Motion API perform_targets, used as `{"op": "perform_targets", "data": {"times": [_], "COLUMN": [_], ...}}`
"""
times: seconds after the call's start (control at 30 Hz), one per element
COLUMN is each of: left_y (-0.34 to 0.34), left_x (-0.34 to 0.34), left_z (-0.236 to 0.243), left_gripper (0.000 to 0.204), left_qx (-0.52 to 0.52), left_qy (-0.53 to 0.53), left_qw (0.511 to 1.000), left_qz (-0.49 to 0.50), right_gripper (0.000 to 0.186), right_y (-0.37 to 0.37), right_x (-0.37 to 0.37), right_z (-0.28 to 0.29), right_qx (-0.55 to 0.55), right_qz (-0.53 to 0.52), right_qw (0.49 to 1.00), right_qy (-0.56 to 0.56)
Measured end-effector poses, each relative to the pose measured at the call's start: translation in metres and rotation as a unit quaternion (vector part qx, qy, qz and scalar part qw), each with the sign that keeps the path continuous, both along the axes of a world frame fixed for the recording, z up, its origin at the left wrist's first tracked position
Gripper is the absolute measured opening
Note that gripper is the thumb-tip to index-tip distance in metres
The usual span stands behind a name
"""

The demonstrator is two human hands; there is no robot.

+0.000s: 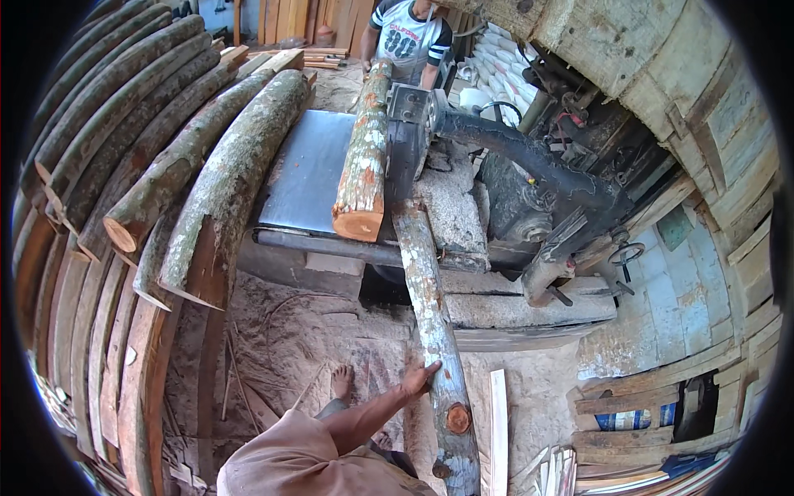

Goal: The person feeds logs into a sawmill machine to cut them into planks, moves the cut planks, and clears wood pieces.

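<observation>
My left hand [420,379] grips the left edge of a long bark-covered slab [430,306], its thumb on top and the other fingers hidden beneath. The slab runs from the saw table down past my body and has a round knot near its close end. My right hand is out of view. Ahead, a short barked log [361,157] lies on the metal saw table [310,169], its sawn end toward me. Behind the log stands a co-worker [407,37], arms lowered toward its far end. A large sawing machine [529,149] adjoins the table on the right.
Several barked logs [236,161] and sawn pieces are stacked on the left. Sawdust covers the floor [306,306]. A pale wood strip [498,430] lies right of the slab. White sacks [500,70] are piled at the back. A plank wall [744,273] bounds the right side.
</observation>
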State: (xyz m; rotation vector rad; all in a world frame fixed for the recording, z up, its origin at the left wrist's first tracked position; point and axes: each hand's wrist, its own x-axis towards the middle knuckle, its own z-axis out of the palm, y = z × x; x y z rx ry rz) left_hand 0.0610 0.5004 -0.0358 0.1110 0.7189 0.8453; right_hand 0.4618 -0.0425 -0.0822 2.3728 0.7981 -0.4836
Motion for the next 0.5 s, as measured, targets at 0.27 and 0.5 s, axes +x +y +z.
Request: {"op": "perform_targets", "data": {"times": [0.27,0.5], "left_y": [-0.090,-0.091], "left_x": [0.012,-0.063], "left_z": [-0.017,-0.001], "left_gripper": [0.037,0.035], "left_qx": [-0.006,-0.027], "left_qy": [0.065,0.164], "left_qw": [0.998,0.981], "left_qz": [0.024,0.103], "right_gripper": [0.036,0.040], "right_y": [-0.053,0.032], "right_x": [0.068,0.037], "right_z": [-0.031,-0.002], "right_qx": [0.060,0.271], "right_qz": [0.165,0.261], "right_qw": [0.984,0.922], "right_qy": [-0.031,0.089]}}
